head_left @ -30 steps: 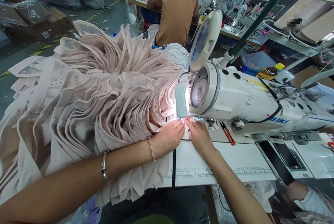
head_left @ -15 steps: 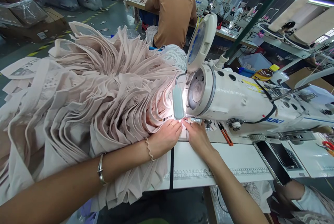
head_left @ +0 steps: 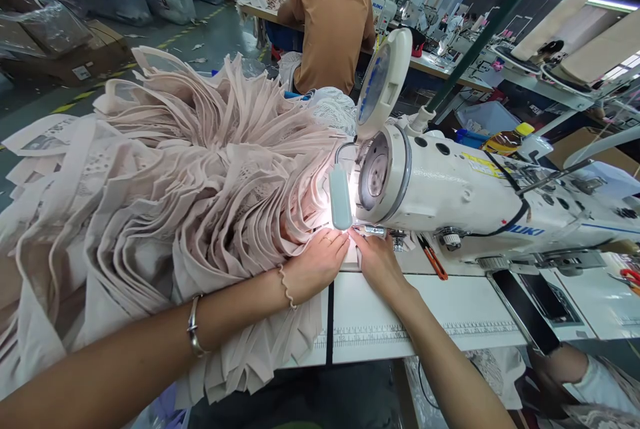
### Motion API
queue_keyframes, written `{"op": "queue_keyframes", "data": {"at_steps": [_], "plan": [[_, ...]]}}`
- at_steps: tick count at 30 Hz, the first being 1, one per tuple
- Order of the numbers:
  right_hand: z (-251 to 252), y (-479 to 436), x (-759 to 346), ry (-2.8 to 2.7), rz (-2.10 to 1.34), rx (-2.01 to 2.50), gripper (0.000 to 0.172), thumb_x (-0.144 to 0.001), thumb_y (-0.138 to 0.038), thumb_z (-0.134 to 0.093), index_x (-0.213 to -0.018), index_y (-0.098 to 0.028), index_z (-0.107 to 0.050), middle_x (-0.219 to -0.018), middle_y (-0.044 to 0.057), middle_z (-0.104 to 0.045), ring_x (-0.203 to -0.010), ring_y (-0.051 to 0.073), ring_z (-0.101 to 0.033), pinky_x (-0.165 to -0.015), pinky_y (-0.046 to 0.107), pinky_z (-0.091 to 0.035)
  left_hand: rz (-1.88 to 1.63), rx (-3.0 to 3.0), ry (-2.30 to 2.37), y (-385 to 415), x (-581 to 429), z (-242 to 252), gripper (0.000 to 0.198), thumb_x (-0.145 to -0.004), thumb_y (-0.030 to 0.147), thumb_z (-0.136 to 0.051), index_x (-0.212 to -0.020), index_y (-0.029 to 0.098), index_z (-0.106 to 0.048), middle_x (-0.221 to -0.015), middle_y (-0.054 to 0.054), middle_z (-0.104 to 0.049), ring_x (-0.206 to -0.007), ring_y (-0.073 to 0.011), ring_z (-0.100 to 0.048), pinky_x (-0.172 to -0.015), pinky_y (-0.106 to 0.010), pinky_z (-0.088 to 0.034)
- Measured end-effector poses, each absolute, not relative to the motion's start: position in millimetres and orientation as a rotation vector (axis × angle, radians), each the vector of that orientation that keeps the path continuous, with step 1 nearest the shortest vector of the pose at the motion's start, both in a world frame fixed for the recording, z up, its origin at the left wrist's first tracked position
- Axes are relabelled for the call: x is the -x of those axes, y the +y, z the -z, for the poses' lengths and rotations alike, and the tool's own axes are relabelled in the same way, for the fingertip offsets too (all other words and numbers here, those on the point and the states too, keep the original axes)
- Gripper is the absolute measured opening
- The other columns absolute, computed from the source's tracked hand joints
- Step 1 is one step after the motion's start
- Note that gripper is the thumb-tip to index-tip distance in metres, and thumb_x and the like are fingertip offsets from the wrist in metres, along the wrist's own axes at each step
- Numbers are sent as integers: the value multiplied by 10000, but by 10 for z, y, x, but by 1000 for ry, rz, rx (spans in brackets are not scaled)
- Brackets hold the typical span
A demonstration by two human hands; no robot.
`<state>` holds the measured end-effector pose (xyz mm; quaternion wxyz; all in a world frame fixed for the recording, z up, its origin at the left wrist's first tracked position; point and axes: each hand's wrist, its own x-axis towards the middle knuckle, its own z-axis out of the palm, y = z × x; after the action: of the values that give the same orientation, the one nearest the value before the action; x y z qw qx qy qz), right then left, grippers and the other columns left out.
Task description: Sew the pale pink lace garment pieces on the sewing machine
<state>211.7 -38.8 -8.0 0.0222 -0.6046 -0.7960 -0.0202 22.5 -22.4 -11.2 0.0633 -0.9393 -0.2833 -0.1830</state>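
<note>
Under the sewing machine's head my left hand (head_left: pixel 320 259) presses pale pink fabric (head_left: pixel 353 257) against the bed, fingers close together. On the right side of the same fabric, my right hand (head_left: pixel 379 257) pinches it with thumb and forefinger; its other fingers are partly hidden. A green-grey lamp (head_left: pixel 341 197) glows just above my fingertips and hides the needle area. The white sewing machine (head_left: pixel 440 182) reaches in from the right. A large heap of pale pink lace-trimmed garments (head_left: pixel 150 202) spreads over the left of the table, beside my left forearm.
Orange-handled thread snips (head_left: pixel 433 259) lie by the machine bed, right of my right hand. A phone (head_left: pixel 523 309) rests at the table's front edge, where a printed ruler (head_left: pixel 370 336) runs. A person in a brown shirt (head_left: pixel 333 26) sits ahead.
Both hands stay almost in place on the fabric. The round disc in the machine's end, blurred before, now shows sharply. The view has shifted very slightly.
</note>
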Motion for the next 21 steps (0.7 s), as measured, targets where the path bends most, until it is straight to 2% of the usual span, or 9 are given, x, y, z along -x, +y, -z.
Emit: {"op": "queue_keyframes", "data": {"at_steps": [3,6,9,12,17,21], "plan": [[169,-374,-2172,-2409,65,1756,506,-888,-51,-369,-1237,-240,-683,-983,115,-737,-953,280,-647,-912,438,-498,549,2797,-847,-220,-210,97,370,-1025,54,-270,-1241,52,-570,-1186,-168,-672,-1106,-250,-622,-921,-393,-468],[241,-380,-2215,-2262,-15,1664,578,-831,-3,-366,-1232,-259,-695,-988,79,-746,-913,240,-673,-872,387,-539,516,2781,-842,-150,-160,77,326,-1007,21,-308,-1005,105,-622,-973,-108,-691,-959,-222,-651,-856,-356,-474],[286,-400,-2234,-2105,-136,1583,595,-812,9,-365,-1145,-313,-739,-1027,17,-756,-963,202,-691,-892,363,-561,541,2816,-839,-39,-73,59,343,-1008,13,-306,-842,145,-576,-868,-65,-660,-853,-188,-636,-844,-326,-478],[299,-417,-2238,-2075,-161,1535,578,-821,-3,-371,-1109,-326,-755,-1066,2,-755,-1020,208,-688,-929,395,-570,616,2866,-823,40,-2,64,310,-1018,34,-314,-884,148,-570,-902,-63,-653,-883,-192,-623,-855,-315,-486],[289,-432,-2239,-2183,-79,1519,582,-833,5,-377,-1214,-280,-712,-1223,42,-721,-1168,242,-636,-1053,452,-520,653,2949,-851,56,-4,111,262,-1026,71,-345,-994,148,-593,-1046,-84,-669,-1034,-213,-610,-942,-340,-484],[271,-452,-2225,-2244,-17,1538,588,-859,9,-345,-1263,-254,-681,-1250,54,-714,-1180,245,-628,-1071,460,-504,714,3023,-994,32,-54,89,280,-1041,114,-346,-947,161,-605,-1029,-77,-660,-1025,-201,-597,-930,-326,-481]]}}
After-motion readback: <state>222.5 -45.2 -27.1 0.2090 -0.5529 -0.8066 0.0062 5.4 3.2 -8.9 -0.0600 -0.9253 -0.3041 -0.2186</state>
